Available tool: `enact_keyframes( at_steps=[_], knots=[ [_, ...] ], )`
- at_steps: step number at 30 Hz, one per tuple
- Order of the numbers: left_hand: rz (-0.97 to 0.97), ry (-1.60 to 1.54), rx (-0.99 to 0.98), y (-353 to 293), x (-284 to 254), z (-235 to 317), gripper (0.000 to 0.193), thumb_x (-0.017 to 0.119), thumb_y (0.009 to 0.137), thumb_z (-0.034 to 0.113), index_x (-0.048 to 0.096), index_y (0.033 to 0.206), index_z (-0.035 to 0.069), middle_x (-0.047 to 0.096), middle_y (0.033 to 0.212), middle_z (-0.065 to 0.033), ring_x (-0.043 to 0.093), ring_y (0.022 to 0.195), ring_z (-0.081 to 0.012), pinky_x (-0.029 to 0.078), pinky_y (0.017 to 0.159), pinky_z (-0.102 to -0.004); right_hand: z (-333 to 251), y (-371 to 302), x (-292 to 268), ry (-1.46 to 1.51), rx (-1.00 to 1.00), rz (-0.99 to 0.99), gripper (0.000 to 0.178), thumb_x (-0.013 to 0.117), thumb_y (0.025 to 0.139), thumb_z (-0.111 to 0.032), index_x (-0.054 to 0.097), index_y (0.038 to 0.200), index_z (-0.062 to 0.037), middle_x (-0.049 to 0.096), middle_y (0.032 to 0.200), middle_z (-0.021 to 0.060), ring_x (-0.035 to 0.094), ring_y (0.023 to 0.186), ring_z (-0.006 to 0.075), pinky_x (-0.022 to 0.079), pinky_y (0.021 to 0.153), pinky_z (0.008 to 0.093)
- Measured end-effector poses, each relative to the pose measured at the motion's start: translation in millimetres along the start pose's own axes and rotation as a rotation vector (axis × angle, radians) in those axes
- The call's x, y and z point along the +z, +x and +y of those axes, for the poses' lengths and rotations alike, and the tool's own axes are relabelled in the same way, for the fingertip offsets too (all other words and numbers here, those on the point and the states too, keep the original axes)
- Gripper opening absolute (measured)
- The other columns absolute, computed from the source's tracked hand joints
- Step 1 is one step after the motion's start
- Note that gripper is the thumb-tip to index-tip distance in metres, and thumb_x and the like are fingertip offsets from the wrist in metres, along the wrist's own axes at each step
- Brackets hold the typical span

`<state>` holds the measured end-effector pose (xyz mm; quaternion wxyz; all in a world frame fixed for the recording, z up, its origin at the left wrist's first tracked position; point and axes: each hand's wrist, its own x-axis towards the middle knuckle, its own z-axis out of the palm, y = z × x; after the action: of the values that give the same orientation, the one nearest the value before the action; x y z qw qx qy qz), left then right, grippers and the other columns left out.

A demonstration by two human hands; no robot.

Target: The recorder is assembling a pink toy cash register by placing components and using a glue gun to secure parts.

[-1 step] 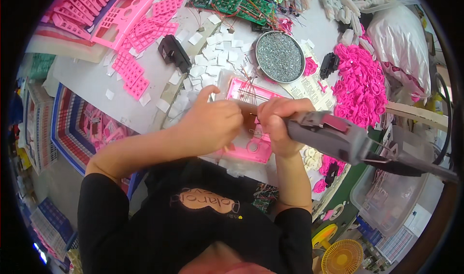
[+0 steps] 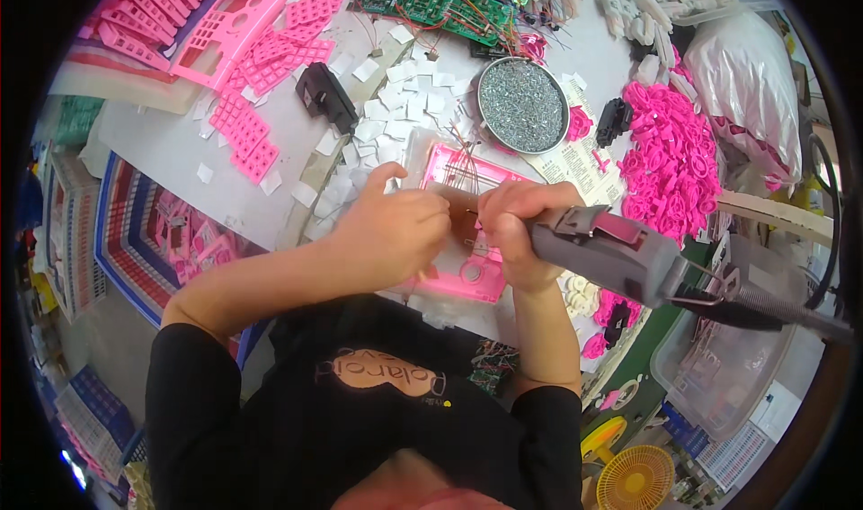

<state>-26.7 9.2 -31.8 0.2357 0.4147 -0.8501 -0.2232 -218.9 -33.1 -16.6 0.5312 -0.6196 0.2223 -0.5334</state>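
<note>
1. A big white table (image 2: 166, 155) spreads out past both hands, full of parts.
2. A puffy white plastic bag (image 2: 751, 88) sits far to the right of the right hand (image 2: 521, 227), past a big heap of bright pink plastic loops (image 2: 670, 173).
3. Flat green circuit boards (image 2: 431, 5) with thin wires lie well beyond both hands.
4. A boxy pink plastic case (image 2: 458, 283) lies under and between the hands, which hide its middle.
5. A long grey power screwdriver (image 2: 620, 257) pokes out to the right of the right hand.
6. A round metal bowl (image 2: 479, 110) of tiny silver screws (image 2: 523, 104) sits just beyond the right hand.
7. A black plastic box (image 2: 325, 97) and many little white paper squares (image 2: 395, 101) lie beyond the left hand (image 2: 395, 227).
8. The right hand wraps tightly around the screwdriver.
9. The left hand bends over the case, fingers curled, one lifted on its far side; I can't tell if it pinches anything.
</note>
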Motion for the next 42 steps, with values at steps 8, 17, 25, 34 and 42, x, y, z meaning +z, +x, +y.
enact_keyframes(
  at_steps=[8,17,25,34,42],
  knots=[
    [0.097,-0.074,-0.083,-11.2,14.4,1.4,0.014,0.071,0.082,0.014,0.061,0.091,0.013,0.066,0.106,0.0002,0.065,0.101,-0.0147,0.028,0.101,-0.0519,-0.4,-0.4,-2.9,-0.156,0.04,0.037,0.018,0.07,0.085,-0.002,0.055,0.096,-0.0002,0.061,0.069,0.0079,0.058,0.059,0.017,0.049,0.057,0.031],
    [0.279,-0.175,-0.058,-6.1,21.2,-0.6,0.014,0.078,0.078,0.016,0.067,0.087,0.013,0.071,0.092,-0.0004,0.069,0.093,-0.0169,0.021,0.111,-0.0555,-40.5,2.1,15.9,0.326,0.032,-0.008,0.025,0.073,0.088,-0.014,0.053,0.1,-0.0063,0.055,0.067,0.0048,0.055,0.059,0.0184,0.049,0.065,0.0371],
    [-0.023,-0.281,0.116,41.3,-11.0,-14.4,0.012,0.073,0.081,0.021,0.067,0.085,0.011,0.068,0.084,-0.0047,0.066,0.083,-0.024,0.04,0.094,-0.0496,-39.6,0.5,0.2,0.348,-0.038,-0.001,0.024,0.07,0.09,-0.012,0.051,0.102,-0.005,0.056,0.068,0.0067,0.052,0.058,0.0176,0.047,0.059,0.0365],
    [-0.168,0.403,-0.128,180.3,14.2,-66.7,0.016,0.059,0.079,0.01,0.074,0.074,0.011,0.071,0.08,-0.0104,0.066,0.089,-0.0269,0.04,0.085,-0.0444,-24.1,-9.0,12.6,0.326,0.019,-0.018,0.023,0.063,0.089,0.0,0.048,0.105,-0.0047,0.054,0.072,0.0069,0.052,0.062,0.0168,0.046,0.06,0.0365],
    [-0.06,0.534,-0.016,177.3,33.1,-83.1,0.018,0.058,0.082,0.015,0.074,0.073,0.012,0.071,0.08,-0.01,0.067,0.083,-0.0267,0.04,0.088,-0.0446,-18.1,-20.1,22.3,0.347,0.108,-0.031,0.025,0.064,0.085,0.008,0.051,0.103,-0.0034,0.057,0.073,0.0079,0.055,0.064,0.018,0.05,0.068,0.0391]
  ],
)
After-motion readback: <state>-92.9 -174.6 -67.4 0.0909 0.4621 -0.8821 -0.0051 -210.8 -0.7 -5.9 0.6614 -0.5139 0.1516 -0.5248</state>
